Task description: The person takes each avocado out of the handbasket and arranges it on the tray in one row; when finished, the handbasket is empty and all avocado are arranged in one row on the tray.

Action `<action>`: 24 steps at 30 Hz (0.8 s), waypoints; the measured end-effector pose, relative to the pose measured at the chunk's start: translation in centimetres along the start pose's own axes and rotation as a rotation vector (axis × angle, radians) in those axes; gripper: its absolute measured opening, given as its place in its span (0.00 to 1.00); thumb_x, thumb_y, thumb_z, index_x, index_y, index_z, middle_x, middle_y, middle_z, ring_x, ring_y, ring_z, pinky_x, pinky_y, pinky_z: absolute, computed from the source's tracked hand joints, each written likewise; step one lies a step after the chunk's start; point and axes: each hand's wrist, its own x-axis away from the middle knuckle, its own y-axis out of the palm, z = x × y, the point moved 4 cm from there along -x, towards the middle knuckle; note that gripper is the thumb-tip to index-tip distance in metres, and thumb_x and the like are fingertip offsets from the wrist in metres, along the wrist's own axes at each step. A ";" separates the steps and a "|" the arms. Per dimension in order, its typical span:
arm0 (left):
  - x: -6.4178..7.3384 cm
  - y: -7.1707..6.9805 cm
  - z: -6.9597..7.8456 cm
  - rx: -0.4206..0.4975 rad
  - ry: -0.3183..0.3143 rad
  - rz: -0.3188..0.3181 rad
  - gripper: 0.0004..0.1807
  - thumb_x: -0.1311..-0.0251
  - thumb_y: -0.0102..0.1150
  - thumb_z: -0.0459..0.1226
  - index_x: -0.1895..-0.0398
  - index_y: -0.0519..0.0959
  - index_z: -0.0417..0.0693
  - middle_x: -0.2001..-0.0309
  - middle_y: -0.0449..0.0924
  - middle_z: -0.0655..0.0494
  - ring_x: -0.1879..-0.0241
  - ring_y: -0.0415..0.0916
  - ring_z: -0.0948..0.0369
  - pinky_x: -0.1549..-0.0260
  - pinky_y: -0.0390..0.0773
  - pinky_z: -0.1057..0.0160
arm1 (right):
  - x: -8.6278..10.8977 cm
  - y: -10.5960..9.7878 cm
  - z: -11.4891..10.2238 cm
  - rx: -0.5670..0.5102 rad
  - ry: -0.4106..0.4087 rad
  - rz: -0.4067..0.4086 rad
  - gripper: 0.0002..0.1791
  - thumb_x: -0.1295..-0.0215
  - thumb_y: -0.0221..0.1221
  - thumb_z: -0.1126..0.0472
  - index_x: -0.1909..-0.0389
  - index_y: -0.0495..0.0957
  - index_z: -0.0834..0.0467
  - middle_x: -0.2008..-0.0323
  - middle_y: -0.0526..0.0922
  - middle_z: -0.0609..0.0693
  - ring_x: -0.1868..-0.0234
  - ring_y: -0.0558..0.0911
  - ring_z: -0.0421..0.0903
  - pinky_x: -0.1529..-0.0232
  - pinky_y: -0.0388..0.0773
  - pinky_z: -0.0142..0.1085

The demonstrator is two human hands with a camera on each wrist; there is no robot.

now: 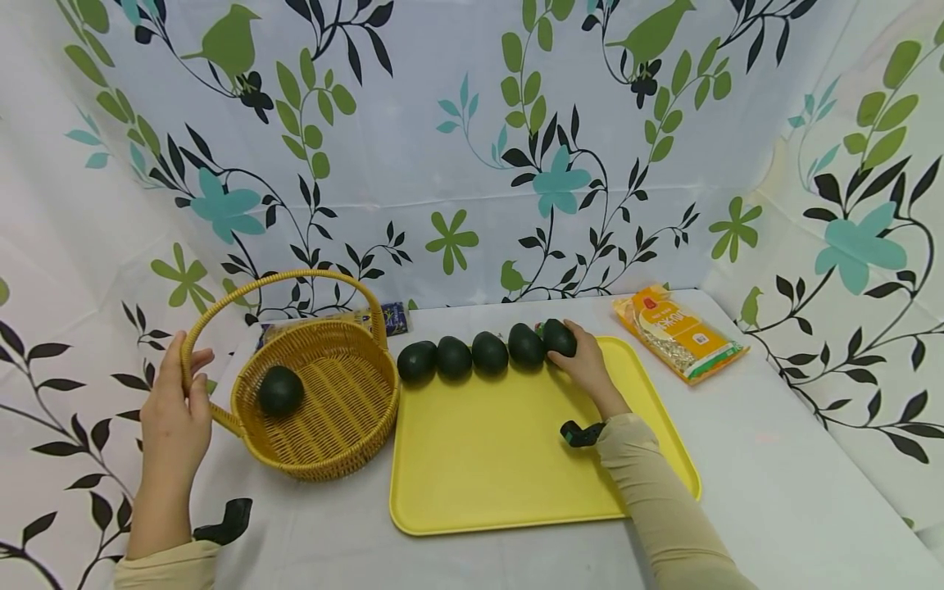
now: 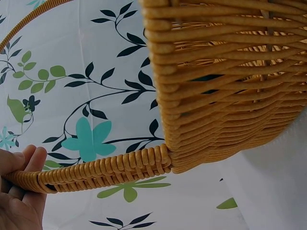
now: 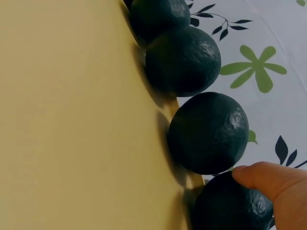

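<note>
A yellow wicker basket (image 1: 324,467) stands at the left, tilted a little, with one dark green avocado (image 1: 280,391) inside. My left hand (image 1: 175,422) holds the left side of its arched handle (image 2: 105,168), which runs between thumb and fingers in the left wrist view. Along the far edge of a yellow tray (image 1: 501,459) sits a row of several avocados (image 1: 490,354). At the right end of that row my right hand (image 1: 586,369) grips the last avocado (image 1: 560,337). In the right wrist view, the thumb presses on that avocado's (image 3: 230,206) side, and its neighbour (image 3: 209,133) sits close by.
An orange and clear food packet (image 1: 678,332) lies to the right of the tray. Behind the basket is a dark blue packet (image 1: 396,318), partly hidden. A patterned cloth (image 1: 472,164) hangs along the back of the white table (image 1: 796,492).
</note>
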 end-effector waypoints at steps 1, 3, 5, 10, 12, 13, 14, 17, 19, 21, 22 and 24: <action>0.0 0.0 0.0 0.001 -0.001 -0.001 0.34 0.30 0.38 0.33 0.26 0.45 0.71 0.38 0.72 0.47 0.48 0.73 0.42 0.46 0.70 0.38 | 0.0 0.0 0.0 0.004 0.001 0.002 0.40 0.39 0.60 0.56 0.28 0.53 0.58 0.33 0.60 0.65 0.33 0.62 0.63 0.33 0.61 0.57; 0.0 0.0 0.0 0.001 -0.002 -0.001 0.34 0.30 0.38 0.34 0.26 0.45 0.71 0.38 0.72 0.47 0.48 0.73 0.42 0.46 0.70 0.38 | 0.1 -0.1 -0.1 0.009 0.000 0.006 0.41 0.39 0.60 0.55 0.28 0.53 0.58 0.33 0.60 0.66 0.33 0.62 0.63 0.33 0.61 0.57; 0.0 0.0 0.0 -0.001 0.000 0.000 0.34 0.30 0.38 0.34 0.26 0.45 0.70 0.38 0.72 0.47 0.48 0.73 0.42 0.46 0.71 0.38 | 0.1 -0.2 -0.2 0.016 -0.007 0.010 0.41 0.39 0.60 0.55 0.29 0.53 0.59 0.33 0.60 0.66 0.33 0.61 0.63 0.33 0.60 0.58; 0.0 0.0 0.1 -0.003 0.012 0.007 0.33 0.30 0.39 0.33 0.26 0.46 0.69 0.38 0.73 0.46 0.48 0.74 0.41 0.46 0.71 0.38 | 0.2 -0.6 -0.4 0.017 -0.020 0.022 0.40 0.39 0.60 0.55 0.29 0.54 0.60 0.32 0.58 0.66 0.31 0.58 0.64 0.32 0.57 0.58; 0.0 -0.1 0.1 -0.007 0.016 0.010 0.33 0.30 0.39 0.33 0.26 0.46 0.68 0.39 0.73 0.46 0.49 0.75 0.41 0.47 0.71 0.38 | 0.2 -0.8 -0.5 0.016 -0.023 0.026 0.40 0.39 0.60 0.55 0.29 0.54 0.59 0.31 0.57 0.66 0.30 0.56 0.64 0.31 0.56 0.59; 0.0 -0.1 0.1 -0.011 0.017 0.011 0.33 0.30 0.39 0.33 0.26 0.46 0.68 0.39 0.73 0.46 0.49 0.75 0.41 0.47 0.71 0.38 | 0.2 -0.9 -0.6 0.017 -0.024 0.028 0.40 0.39 0.60 0.55 0.29 0.54 0.59 0.31 0.57 0.66 0.30 0.55 0.64 0.31 0.56 0.59; 0.0 -0.1 0.1 -0.007 0.022 0.014 0.33 0.30 0.40 0.33 0.26 0.46 0.67 0.39 0.73 0.46 0.49 0.75 0.41 0.47 0.71 0.38 | 0.2 -1.0 -0.7 0.016 -0.028 0.031 0.40 0.39 0.60 0.55 0.29 0.54 0.59 0.31 0.57 0.66 0.30 0.55 0.64 0.31 0.55 0.58; 0.0 0.0 0.0 -0.010 0.021 0.016 0.33 0.30 0.40 0.33 0.26 0.47 0.67 0.39 0.73 0.47 0.50 0.75 0.41 0.47 0.72 0.39 | 0.2 -1.4 -1.3 0.015 -0.039 0.044 0.40 0.39 0.60 0.56 0.29 0.54 0.60 0.30 0.56 0.66 0.29 0.54 0.63 0.30 0.54 0.58; 0.0 0.0 0.0 -0.006 0.025 0.019 0.33 0.30 0.40 0.33 0.26 0.47 0.67 0.39 0.73 0.47 0.50 0.75 0.41 0.48 0.72 0.39 | 0.2 -1.6 -1.7 0.016 -0.041 0.058 0.40 0.39 0.60 0.55 0.29 0.54 0.59 0.30 0.56 0.64 0.29 0.54 0.62 0.30 0.54 0.57; 0.0 0.0 0.0 0.001 0.027 0.020 0.33 0.30 0.40 0.32 0.26 0.47 0.67 0.39 0.73 0.47 0.50 0.75 0.41 0.47 0.72 0.39 | 0.1 -1.7 -2.3 0.018 -0.048 0.071 0.40 0.38 0.59 0.54 0.29 0.54 0.58 0.30 0.56 0.63 0.28 0.53 0.61 0.29 0.53 0.56; 0.0 0.0 0.1 -0.008 0.022 0.019 0.34 0.30 0.40 0.33 0.26 0.47 0.67 0.39 0.73 0.47 0.50 0.75 0.41 0.47 0.72 0.39 | 0.1 -1.8 -2.6 0.012 -0.051 0.080 0.39 0.38 0.59 0.54 0.29 0.54 0.57 0.29 0.56 0.62 0.28 0.53 0.60 0.29 0.53 0.56; 0.0 -0.1 0.1 -0.003 0.024 0.017 0.34 0.30 0.40 0.32 0.26 0.47 0.67 0.39 0.73 0.46 0.50 0.75 0.41 0.47 0.72 0.38 | 0.0 -1.9 -3.3 0.007 -0.059 0.094 0.39 0.38 0.59 0.53 0.29 0.55 0.56 0.29 0.55 0.61 0.27 0.52 0.59 0.28 0.52 0.55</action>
